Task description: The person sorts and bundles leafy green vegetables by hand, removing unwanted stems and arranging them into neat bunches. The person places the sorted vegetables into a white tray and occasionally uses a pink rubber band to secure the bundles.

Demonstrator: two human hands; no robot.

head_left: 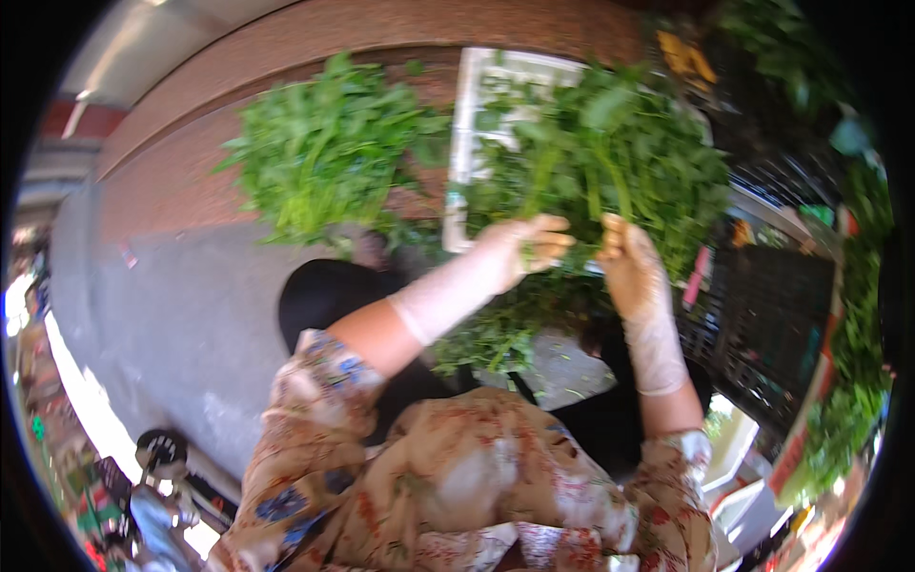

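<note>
Both my hands wear thin translucent gloves and are over a white plastic crate heaped with leafy green stems. My left hand is at the near side of the heap, its fingers partly curled at the base of some light green stems. My right hand is just to the right, fingertips against the lower ends of other stems. Motion blur hides whether either hand grips them. A separate pile of leafy greens lies left of the crate, its stems towards me.
Loose greens lie on the ground between my knees. Dark crates stand at the right, with more leafy greens beyond them. A brick-coloured wall or ledge runs behind the piles. A person in light blue is at the lower left.
</note>
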